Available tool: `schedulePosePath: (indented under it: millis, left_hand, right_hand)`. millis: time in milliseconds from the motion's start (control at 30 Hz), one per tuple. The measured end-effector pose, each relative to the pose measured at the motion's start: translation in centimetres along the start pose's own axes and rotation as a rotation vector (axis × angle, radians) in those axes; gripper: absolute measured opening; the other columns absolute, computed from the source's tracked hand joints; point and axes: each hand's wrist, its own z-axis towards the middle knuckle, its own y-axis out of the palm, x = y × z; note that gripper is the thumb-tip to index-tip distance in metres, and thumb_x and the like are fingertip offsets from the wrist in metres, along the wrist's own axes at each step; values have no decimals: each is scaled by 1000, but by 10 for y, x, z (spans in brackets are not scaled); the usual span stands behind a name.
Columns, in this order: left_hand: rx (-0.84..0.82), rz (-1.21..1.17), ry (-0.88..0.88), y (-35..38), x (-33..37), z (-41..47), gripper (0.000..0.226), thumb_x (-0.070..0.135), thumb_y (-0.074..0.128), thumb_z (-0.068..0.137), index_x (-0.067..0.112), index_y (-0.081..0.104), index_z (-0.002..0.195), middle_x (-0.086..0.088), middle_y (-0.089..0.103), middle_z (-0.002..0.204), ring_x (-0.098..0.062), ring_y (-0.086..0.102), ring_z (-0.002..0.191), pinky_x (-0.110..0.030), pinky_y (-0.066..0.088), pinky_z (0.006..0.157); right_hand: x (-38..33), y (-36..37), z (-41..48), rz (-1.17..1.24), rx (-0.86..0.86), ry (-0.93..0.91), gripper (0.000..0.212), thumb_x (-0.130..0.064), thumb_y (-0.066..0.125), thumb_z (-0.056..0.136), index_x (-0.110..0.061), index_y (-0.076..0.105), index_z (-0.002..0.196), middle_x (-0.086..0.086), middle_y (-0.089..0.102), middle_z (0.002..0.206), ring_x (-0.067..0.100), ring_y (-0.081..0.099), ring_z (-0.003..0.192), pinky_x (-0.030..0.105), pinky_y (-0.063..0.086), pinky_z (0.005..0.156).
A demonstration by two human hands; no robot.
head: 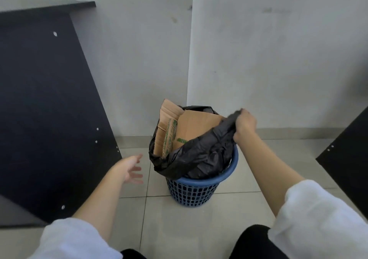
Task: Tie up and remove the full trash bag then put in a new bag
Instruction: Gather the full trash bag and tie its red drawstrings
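One black trash bag (196, 155) sits in the blue basket (201, 189) on the tiled floor by the wall, mouth upward, long axis vertical. Our right hand (244, 125) pinches a bunched rim corner; left hand (130, 169) spread, touching nothing. We judge the film thin, slippery and light; stiff cardboard (191, 128) edges may tear it. Gather the rim opposite.

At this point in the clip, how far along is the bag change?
Early. Nothing is finished: the black trash bag sits in the blue basket, untied, cardboard sticking out. In hand: the right hand grips the bag's rim; the left hand is open, apart from it. Left: tying, lifting out, relining; no new bag is visible.
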Motion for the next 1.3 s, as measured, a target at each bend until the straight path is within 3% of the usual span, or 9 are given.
schedulePosePath:
  millis: [67,167,367,533,667,833,933,1100,1300]
  left_hand:
    - [-108,-51,-70,14,-7,6,57,33,50,97,3,32,143,-24,40,144,-44,47,125,-56,44,94]
    - [-218,-223,-80,28,-9,7,29,18,50,97,0,52,120,-22,60,113,-34,61,97,-42,55,75]
    - [-28,-278,-94,10,3,14,15,7,54,94,3,52,80,-10,52,78,-14,46,64,-14,43,34]
    - [162,-243,122,-8,55,12,17,21,70,84,13,58,93,-4,59,86,-14,52,74,-21,41,62]
    - [77,-209,376,20,110,-10,17,32,65,87,23,60,101,1,62,107,-17,56,95,-33,44,82]
    - [-97,-5,600,83,129,-27,32,42,56,92,23,58,117,4,64,107,-10,60,88,-21,51,70]
    - [-42,161,685,95,114,-14,44,28,59,92,15,53,134,4,54,126,-13,53,111,-25,44,88]
    - [4,151,680,75,107,-18,42,19,63,90,11,56,131,2,54,131,-14,51,116,-26,41,90]
    - [-12,259,534,67,125,-47,52,66,50,83,21,66,105,1,65,105,-16,56,102,-31,43,86]
  right_hand:
    - [-10,27,-5,-110,-83,-99,28,-28,36,101,-9,56,97,9,59,95,23,56,87,33,46,74]
    - [-1,50,2,-299,-157,-190,31,-29,37,101,-13,47,76,1,47,72,15,45,64,27,34,54]
    - [14,66,27,-581,-172,-372,40,-32,41,100,-15,42,64,-1,43,63,15,41,60,28,27,49]
    - [11,65,37,-727,-101,-456,40,-37,42,97,-12,55,68,6,54,68,25,50,65,30,32,54]
    - [15,59,57,-853,-24,-536,34,-44,50,92,-18,72,98,12,65,101,34,56,104,41,45,87]
    - [28,41,98,-543,-77,-69,35,-43,56,89,-16,63,110,13,63,118,36,51,118,50,44,100]
    - [13,46,96,-429,-144,-123,39,-27,56,94,-7,56,127,13,58,128,29,55,115,42,45,101]
    - [-34,74,42,-467,-604,-450,12,-14,66,87,-12,66,99,6,56,113,21,53,109,25,37,93]
    - [-10,63,-13,-840,-1222,-477,10,-13,70,84,-13,73,93,-2,56,137,6,35,138,30,19,117]
